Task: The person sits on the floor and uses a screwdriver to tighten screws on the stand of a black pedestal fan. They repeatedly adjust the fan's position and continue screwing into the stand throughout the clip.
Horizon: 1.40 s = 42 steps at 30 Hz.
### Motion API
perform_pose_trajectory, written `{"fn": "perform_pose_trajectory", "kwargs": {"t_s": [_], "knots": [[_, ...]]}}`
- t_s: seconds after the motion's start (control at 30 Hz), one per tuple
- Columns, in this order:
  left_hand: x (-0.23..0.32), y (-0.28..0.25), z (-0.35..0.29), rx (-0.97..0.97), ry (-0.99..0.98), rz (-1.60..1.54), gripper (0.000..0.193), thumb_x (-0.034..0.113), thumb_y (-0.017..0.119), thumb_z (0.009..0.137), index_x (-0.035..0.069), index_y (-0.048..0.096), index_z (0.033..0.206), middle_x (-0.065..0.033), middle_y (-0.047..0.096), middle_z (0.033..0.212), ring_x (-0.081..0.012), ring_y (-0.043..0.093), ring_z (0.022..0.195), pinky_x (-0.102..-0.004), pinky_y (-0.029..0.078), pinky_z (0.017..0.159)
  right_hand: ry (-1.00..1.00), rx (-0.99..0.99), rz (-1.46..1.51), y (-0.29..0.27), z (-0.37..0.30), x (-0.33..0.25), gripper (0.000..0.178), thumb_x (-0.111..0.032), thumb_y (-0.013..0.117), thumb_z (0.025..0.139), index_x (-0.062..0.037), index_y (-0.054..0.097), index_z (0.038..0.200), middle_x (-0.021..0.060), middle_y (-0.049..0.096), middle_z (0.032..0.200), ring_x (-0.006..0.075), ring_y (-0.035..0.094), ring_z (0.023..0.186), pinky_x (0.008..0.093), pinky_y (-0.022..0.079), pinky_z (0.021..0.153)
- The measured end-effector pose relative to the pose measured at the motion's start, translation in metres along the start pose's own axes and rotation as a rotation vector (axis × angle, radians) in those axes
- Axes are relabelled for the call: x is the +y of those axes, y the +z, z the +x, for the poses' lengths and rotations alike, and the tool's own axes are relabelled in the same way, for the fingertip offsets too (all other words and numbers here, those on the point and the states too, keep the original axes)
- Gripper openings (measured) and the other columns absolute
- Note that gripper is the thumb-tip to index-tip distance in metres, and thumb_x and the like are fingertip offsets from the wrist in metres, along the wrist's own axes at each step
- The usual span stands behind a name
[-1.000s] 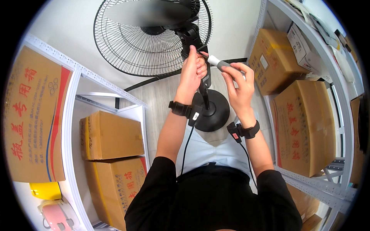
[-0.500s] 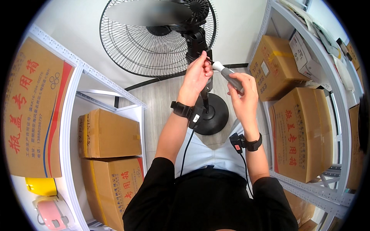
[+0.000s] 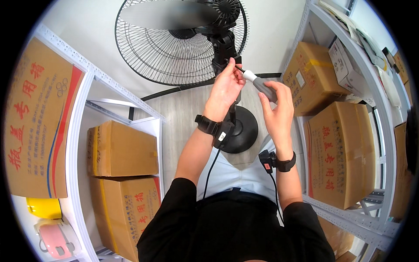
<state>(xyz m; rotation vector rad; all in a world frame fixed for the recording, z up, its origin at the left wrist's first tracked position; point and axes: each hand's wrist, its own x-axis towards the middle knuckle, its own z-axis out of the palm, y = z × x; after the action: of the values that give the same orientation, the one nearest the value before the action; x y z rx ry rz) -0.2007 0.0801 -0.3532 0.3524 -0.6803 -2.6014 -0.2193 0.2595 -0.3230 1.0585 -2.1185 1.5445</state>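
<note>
Grey screwdriver (image 3: 261, 83) points toward the fan (image 3: 223, 43); right hand (image 3: 278, 107) grips its handle; left hand (image 3: 224, 89) bunches fingers by the shaft (image 3: 240, 68), hold unclear; hold the shaft straight.

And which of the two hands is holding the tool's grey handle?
The right hand: it holds the grey handle, while the left hand is by the dark shaft, closer to the fan's neck.

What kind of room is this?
It looks like a small storeroom. You can see metal shelves along both sides, big cardboard boxes stacked on them, and a black fan standing by the wall.
</note>
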Motion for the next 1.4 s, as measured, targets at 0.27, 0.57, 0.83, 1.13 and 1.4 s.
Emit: {"fn": "perform_pose_trajectory", "kwargs": {"t_s": [0.27, 0.57, 0.83, 1.13, 1.4], "knots": [[-0.008, 0.003, 0.001, 0.058, 0.054, 0.023, 0.021, 0.024, 0.064, 0.090, 0.004, 0.058, 0.085, 0.0001, 0.051, 0.071, -0.0094, 0.046, 0.064, -0.0232, 0.038, 0.061, 0.504, 0.012, 0.290, 0.001, -0.002, -0.010, 0.029, -0.009, 0.066, 0.083, -0.0033, 0.057, 0.110, 0.0117, 0.060, 0.100, 0.0220, 0.063, 0.083, 0.0295, 0.050, 0.060], [-0.007, 0.005, -0.005, -0.033, 0.024, -0.078, 0.025, 0.022, 0.058, 0.093, -0.001, 0.057, 0.104, 0.0026, 0.047, 0.068, -0.0082, 0.043, 0.062, -0.0230, 0.037, 0.060, -0.069, -0.008, 0.008, -0.001, 0.000, 0.016, 0.030, -0.016, 0.067, 0.085, -0.0030, 0.057, 0.110, 0.0172, 0.061, 0.105, 0.0183, 0.063, 0.073, 0.0288, 0.050, 0.061], [-0.007, 0.004, -0.008, -0.012, 0.019, -0.098, 0.025, 0.020, 0.057, 0.094, -0.002, 0.057, 0.106, 0.0024, 0.045, 0.066, -0.0083, 0.042, 0.061, -0.0227, 0.037, 0.060, 0.369, -0.128, 0.086, -0.004, 0.001, -0.004, 0.025, -0.016, 0.068, 0.084, -0.0032, 0.058, 0.103, 0.0133, 0.063, 0.102, 0.0275, 0.065, 0.077, 0.0359, 0.051, 0.069], [-0.009, 0.002, 0.004, 0.027, 0.026, -0.094, 0.027, 0.024, 0.056, 0.094, 0.000, 0.058, 0.107, 0.0026, 0.047, 0.075, -0.0070, 0.042, 0.066, -0.0221, 0.040, 0.064, 0.584, -0.107, 0.270, -0.007, 0.006, -0.010, 0.028, -0.017, 0.068, 0.083, -0.0049, 0.058, 0.106, 0.0153, 0.061, 0.102, 0.0270, 0.062, 0.090, 0.0367, 0.049, 0.075], [-0.008, 0.007, 0.002, 0.001, -0.001, -0.091, 0.025, 0.022, 0.057, 0.093, 0.001, 0.059, 0.107, 0.0038, 0.048, 0.069, -0.0073, 0.044, 0.063, -0.0240, 0.042, 0.070, -0.083, 0.066, -0.054, -0.001, -0.003, 0.007, 0.033, -0.015, 0.068, 0.084, -0.0015, 0.053, 0.110, 0.0165, 0.062, 0.102, 0.0215, 0.065, 0.082, 0.0330, 0.052, 0.063]]}}
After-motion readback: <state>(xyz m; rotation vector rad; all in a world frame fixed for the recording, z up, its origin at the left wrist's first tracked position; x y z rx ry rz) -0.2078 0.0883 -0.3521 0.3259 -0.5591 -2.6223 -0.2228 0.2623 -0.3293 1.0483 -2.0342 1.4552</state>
